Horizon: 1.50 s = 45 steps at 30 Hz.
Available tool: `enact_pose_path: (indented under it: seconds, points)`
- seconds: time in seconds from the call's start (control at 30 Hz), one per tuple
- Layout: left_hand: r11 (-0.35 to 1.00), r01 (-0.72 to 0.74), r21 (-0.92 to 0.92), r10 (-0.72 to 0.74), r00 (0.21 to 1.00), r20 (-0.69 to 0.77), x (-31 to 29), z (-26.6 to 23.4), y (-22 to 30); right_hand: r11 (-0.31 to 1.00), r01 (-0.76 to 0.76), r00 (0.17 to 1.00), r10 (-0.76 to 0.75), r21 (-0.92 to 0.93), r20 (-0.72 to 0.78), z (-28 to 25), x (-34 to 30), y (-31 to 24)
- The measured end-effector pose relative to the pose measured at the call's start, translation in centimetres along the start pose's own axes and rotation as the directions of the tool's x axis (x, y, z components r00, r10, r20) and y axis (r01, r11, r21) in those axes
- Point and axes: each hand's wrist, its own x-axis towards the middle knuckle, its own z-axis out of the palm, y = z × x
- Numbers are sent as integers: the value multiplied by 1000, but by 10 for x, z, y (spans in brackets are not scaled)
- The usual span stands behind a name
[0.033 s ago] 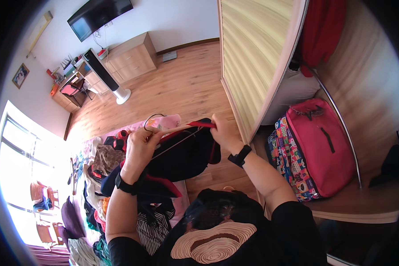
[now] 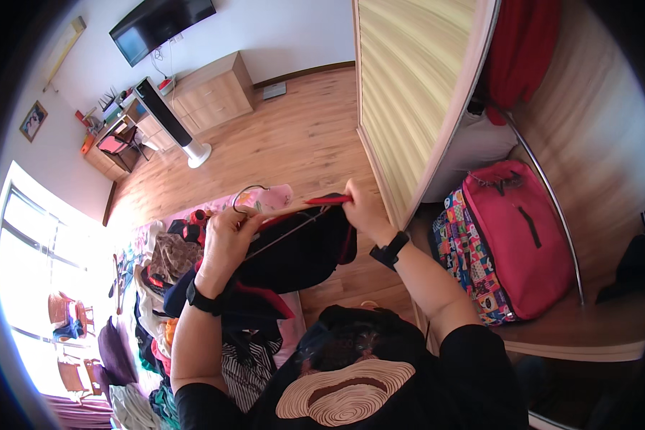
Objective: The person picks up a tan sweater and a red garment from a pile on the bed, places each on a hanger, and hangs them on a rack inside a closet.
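In front of me I hold a wooden clothes hanger (image 2: pixel 285 213) with a metal hook, tilted up to the right. My left hand (image 2: pixel 226 233) is closed round it just by the hook. A dark garment with red trim (image 2: pixel 287 252) hangs from the hanger and over its lower bar. My right hand (image 2: pixel 358 209) pinches the garment's red edge (image 2: pixel 331 201) at the hanger's right end. Folds of the dark cloth droop below my hands, and the hanger's left end is hidden behind my left hand and wrist.
A heap of mixed clothes (image 2: pixel 168 258) lies on a pink-covered surface to the left. At right, an open wardrobe holds a red bag with a patterned side (image 2: pixel 519 244) and a metal rail (image 2: pixel 552 193). A tower fan (image 2: pixel 168 118) stands on the wooden floor by a low cabinet (image 2: pixel 211 93).
My right hand has shifted slightly up and to the right, lifting the red edge of the garment at the hanger's end. My left hand has stayed in place.
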Motion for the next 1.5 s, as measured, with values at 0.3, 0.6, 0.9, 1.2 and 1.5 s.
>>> enact_pose_path:
  seconds: [0.3,0.6,0.9,1.2,1.5]
  points:
    - [981,-136,134,145,988,-55,-4,21,-41,997,4,997,2,77,-80,-31,47,-33]
    - [960,36,-276,-100,970,-220,0,-15,-33,905,382,706,-416,185,574,-54,-22,-83]
    - [961,-21,-276,-46,971,-234,2,-50,9,990,139,986,-138,-10,91,-103,38,-29]
    - [979,-86,-185,38,968,-247,21,-69,30,996,61,998,-63,-70,-30,-104,58,-12]
    - [968,-162,-190,136,980,-145,53,-22,45,837,461,869,-493,-295,-41,-144,46,-99]
